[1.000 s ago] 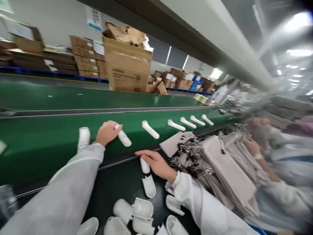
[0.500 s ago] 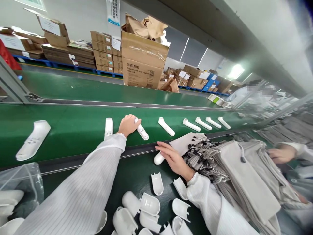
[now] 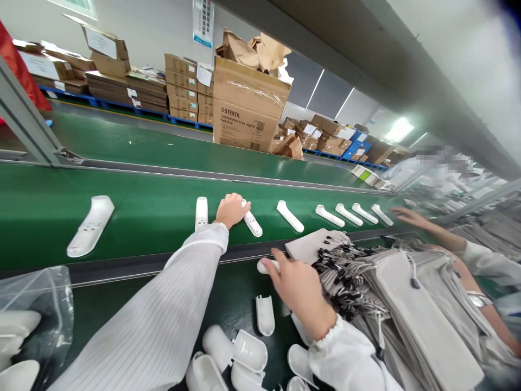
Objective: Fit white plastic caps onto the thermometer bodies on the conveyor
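My left hand [image 3: 231,210] is closed over the upper end of a white handheld thermometer [image 3: 253,224] on the green conveyor belt; its buttoned handle shows beyond the fingers. Just left of that hand lies another white thermometer [image 3: 201,213]. My right hand [image 3: 301,288] is at the belt's near edge, thumb and fingers around a rounded white plastic piece [image 3: 264,266], mostly hidden by them. Below it on the dark green worktop lie a white plastic cover [image 3: 265,316] and several similar covers [image 3: 250,350].
Grey drawstring pouches [image 3: 411,304] are piled at the right. A co-worker's hand [image 3: 411,217] reaches over the belt there. More white devices [image 3: 290,216] lie along the belt. A clear plastic bag [image 3: 36,304] with white parts sits at left; a large carton [image 3: 248,103] stands behind.
The view has shifted, so most things sit further right. My right hand's fingers, spread before, have curled around the white piece. The co-worker's hand has moved from the pouches to the belt.
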`<state>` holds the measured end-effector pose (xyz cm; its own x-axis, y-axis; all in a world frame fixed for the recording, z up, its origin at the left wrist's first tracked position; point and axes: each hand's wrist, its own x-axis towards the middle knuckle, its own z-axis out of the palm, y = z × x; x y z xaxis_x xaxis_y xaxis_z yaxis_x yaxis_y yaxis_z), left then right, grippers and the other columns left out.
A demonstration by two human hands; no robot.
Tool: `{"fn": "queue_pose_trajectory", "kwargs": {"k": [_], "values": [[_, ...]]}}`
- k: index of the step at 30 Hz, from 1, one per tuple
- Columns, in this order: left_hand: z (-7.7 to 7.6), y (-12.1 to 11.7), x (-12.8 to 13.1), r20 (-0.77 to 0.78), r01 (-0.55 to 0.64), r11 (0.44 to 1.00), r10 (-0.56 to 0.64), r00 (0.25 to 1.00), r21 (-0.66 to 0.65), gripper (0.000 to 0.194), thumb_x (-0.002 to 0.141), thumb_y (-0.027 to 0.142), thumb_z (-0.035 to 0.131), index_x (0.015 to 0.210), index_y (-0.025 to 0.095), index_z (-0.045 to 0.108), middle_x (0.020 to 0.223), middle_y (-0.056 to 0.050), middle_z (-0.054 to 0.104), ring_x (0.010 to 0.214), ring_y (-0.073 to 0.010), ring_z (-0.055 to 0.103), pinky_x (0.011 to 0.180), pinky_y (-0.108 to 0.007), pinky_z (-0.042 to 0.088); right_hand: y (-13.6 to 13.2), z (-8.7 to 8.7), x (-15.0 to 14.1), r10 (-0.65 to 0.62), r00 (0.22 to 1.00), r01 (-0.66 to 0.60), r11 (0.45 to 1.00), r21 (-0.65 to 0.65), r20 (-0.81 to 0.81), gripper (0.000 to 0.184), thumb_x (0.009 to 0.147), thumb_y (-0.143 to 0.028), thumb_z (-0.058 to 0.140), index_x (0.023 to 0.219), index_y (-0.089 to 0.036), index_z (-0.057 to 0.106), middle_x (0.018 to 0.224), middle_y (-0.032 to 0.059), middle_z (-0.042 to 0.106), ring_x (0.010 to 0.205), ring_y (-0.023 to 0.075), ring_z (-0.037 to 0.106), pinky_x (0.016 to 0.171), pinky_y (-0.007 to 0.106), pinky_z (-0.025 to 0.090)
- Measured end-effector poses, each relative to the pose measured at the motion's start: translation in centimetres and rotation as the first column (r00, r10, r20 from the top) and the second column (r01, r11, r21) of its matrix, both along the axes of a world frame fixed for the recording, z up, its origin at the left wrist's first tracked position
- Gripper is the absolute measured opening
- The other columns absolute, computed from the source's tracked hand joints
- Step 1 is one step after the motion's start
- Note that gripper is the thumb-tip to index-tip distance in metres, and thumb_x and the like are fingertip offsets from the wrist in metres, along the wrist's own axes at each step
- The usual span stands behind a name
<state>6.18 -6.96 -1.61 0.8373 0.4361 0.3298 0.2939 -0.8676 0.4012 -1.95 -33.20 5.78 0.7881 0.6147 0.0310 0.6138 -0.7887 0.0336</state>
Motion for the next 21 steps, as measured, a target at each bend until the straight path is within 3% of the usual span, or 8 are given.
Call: {"fn": "queue_pose_trajectory", "kwargs": {"k": [3,5,7,10,14,17,21], "values": [[-0.1,-0.5,0.5,-0.015,0.011,1.000,-0.011,1.000,0.000,0.043,0.096,0.049,0.037,0.104,0.016,0.064,0.112,-0.013,0.062,0.106,-0.0290,0.053,0.088,-0.041,0.043,1.8,0.3,-1.9,0.093,0.993,-0.103,0.987,-0.126,-0.077,0.047,0.100,-0.055,0.036,0.107,-0.021,0.067,0.080,0.0127,0.072,0.071,0.0260,0.071,0.061,0.030,0.048],[-0.1,-0.7,0.9,-0.042,0.037,0.999,-0.038,0.998,-0.020,0.047,0.096,0.050,0.034,0.109,0.015,0.063,0.115,-0.014,0.061,0.108,-0.0294,0.052,0.089,-0.041,0.043,2.2,0.2,-2.5,0.147,0.983,-0.163,0.974,-0.156,-0.107,0.034,0.099,-0.047,0.044,0.100,-0.022,0.067,0.088,0.0122,0.071,0.075,0.0261,0.071,0.060,0.029,0.047],[0.0,-0.9,1.2,-0.068,0.069,0.996,-0.073,0.995,-0.058,0.050,0.097,0.051,0.032,0.113,0.014,0.062,0.119,-0.014,0.060,0.110,-0.0298,0.051,0.091,-0.041,0.043,1.8,0.0,-2.8,0.173,0.980,-0.189,0.965,-0.183,-0.102,0.018,0.097,-0.034,0.051,0.105,-0.025,0.064,0.092,0.0107,0.069,0.080,0.0268,0.070,0.060,0.029,0.047],[0.2,-1.2,1.6,-0.094,0.076,0.990,-0.087,0.992,-0.122,0.050,0.096,0.051,0.032,0.116,0.015,0.060,0.124,-0.014,0.058,0.115,-0.0296,0.049,0.095,-0.041,0.041,0.7,-0.3,-2.4,0.181,0.982,-0.187,0.965,-0.183,-0.047,0.023,0.094,-0.018,0.051,0.113,-0.027,0.060,0.094,0.0099,0.067,0.086,0.0267,0.067,0.063,0.029,0.046],[0.7,-1.5,2.2,-0.156,0.119,0.980,-0.144,0.977,-0.161,0.048,0.095,0.047,0.033,0.118,0.015,0.059,0.127,-0.015,0.057,0.119,-0.0298,0.047,0.098,-0.040,0.040,0.3,-0.4,0.1,0.141,0.989,-0.142,0.990,-0.018,-0.049,0.035,0.090,-0.019,0.054,0.124,-0.027,0.053,0.096,0.0069,0.067,0.088,0.0249,0.066,0.066,0.030,0.045],[0.9,-1.7,2.7,-0.186,0.140,0.978,-0.168,0.968,-0.152,0.048,0.095,0.047,0.034,0.119,0.014,0.059,0.128,-0.016,0.056,0.122,-0.0305,0.047,0.099,-0.040,0.039,1.6,-0.3,3.4,0.052,0.998,-0.049,0.994,0.100,-0.025,0.036,0.094,-0.027,0.052,0.129,-0.026,0.051,0.101,0.0070,0.068,0.093,0.0246,0.065,0.069,0.029,0.045],[0.5,-2.2,3.6,-0.174,0.142,0.984,-0.160,0.972,-0.111,0.049,0.095,0.047,0.033,0.119,0.013,0.060,0.129,-0.016,0.057,0.123,-0.0309,0.047,0.099,-0.040,0.039,3.9,-1.1,7.7,0.023,0.999,-0.018,0.996,0.091,-0.049,0.031,0.095,-0.028,0.055,0.125,-0.025,0.060,0.102,0.0084,0.071,0.097,0.0240,0.066,0.076,0.029,0.045]]}}
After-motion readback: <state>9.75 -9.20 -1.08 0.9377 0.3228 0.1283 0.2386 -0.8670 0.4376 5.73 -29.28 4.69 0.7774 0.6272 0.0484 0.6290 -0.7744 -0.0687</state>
